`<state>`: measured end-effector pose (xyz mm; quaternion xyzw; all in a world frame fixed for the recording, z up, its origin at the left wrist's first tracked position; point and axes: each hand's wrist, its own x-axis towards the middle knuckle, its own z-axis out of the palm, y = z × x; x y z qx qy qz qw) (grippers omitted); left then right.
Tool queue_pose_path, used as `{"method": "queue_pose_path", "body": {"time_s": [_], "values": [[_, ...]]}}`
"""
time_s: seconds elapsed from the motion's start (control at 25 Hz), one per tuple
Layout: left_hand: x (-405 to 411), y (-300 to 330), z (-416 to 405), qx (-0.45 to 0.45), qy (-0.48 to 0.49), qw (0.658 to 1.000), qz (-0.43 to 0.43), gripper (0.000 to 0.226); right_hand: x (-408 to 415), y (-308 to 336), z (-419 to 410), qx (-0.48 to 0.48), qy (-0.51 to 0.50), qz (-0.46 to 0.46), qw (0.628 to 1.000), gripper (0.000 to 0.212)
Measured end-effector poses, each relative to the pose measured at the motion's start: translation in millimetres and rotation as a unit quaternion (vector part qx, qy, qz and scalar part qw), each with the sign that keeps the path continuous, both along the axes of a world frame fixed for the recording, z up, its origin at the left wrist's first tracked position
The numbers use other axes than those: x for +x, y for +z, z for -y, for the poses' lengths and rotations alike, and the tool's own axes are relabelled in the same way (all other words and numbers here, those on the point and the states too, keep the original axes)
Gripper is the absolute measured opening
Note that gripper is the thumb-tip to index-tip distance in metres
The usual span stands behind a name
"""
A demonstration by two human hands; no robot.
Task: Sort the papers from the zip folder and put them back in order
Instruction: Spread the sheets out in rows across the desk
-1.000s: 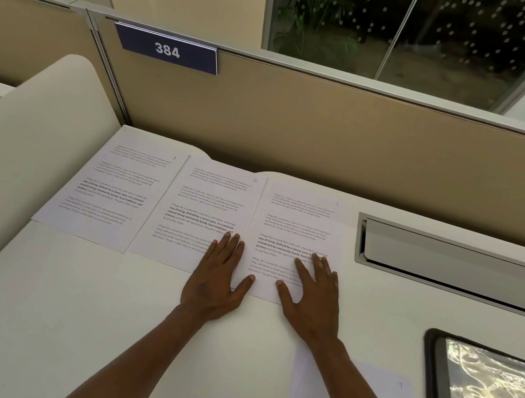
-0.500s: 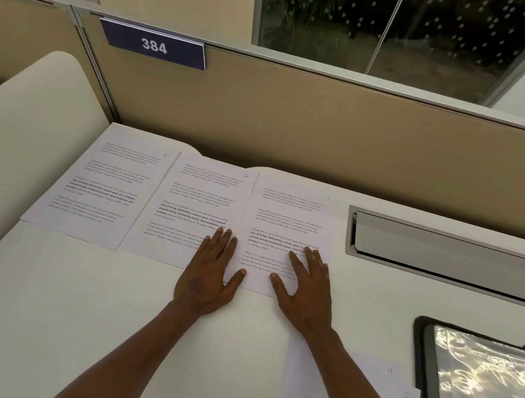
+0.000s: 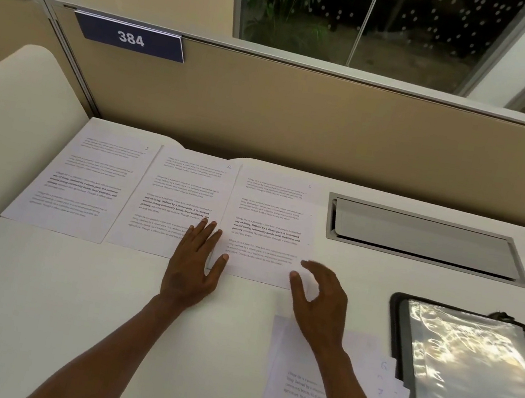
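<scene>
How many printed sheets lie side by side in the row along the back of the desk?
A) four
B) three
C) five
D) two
B: the row has a left sheet, a middle sheet and a right sheet; the other papers sit apart, nearer the person.

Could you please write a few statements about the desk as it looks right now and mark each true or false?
1. Three printed sheets lie side by side along the partition. True: left sheet, middle sheet, right sheet.
2. The left hand rests flat where the middle and right sheets meet. True.
3. The right hand holds a sheet up in the air. False: it is empty, fingers curled open at the right sheet's corner.
4. The zip folder lies at the desk's left edge. False: it is on the right.
5. The sign reads 384. True.
</scene>
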<state>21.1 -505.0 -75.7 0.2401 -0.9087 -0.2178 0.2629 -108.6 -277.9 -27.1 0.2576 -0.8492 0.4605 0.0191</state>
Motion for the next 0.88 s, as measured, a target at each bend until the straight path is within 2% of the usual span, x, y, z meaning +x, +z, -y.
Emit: {"method": "queue_pose_path", "body": {"time_s": [0.12, 0.24, 0.32, 0.4, 0.48, 0.72, 0.88], "values": [[16, 16, -38, 0.057, 0.057, 0.995, -0.059, 0.039, 33, 19, -65, 0.003, -0.066, 0.019, 0.998, 0.021], [48, 24, -108, 0.133, 0.061, 0.987, -0.068, 0.032, 71, 17, -130, 0.072, -0.144, 0.006, 0.987, 0.023], [75, 21, -156, 0.190, 0.043, 0.980, -0.029, 0.031, 94, 7, -166, 0.139, -0.182, 0.018, 0.973, 0.039], [98, 14, -194, 0.223, 0.032, 0.974, 0.013, 0.033, 112, -4, -191, 0.201, -0.201, 0.078, 0.956, 0.063], [114, 13, -218, 0.234, 0.026, 0.971, 0.038, 0.036, 125, -7, -203, 0.250, -0.209, 0.142, 0.935, 0.077], [126, 26, -241, 0.255, -0.020, 0.956, 0.146, 0.052, 133, -12, -212, 0.231, -0.184, 0.129, 0.947, 0.074], [122, 45, -249, 0.321, -0.009, 0.942, 0.101, 0.046, 134, -15, -216, 0.233, -0.176, 0.108, 0.950, 0.069]]}}
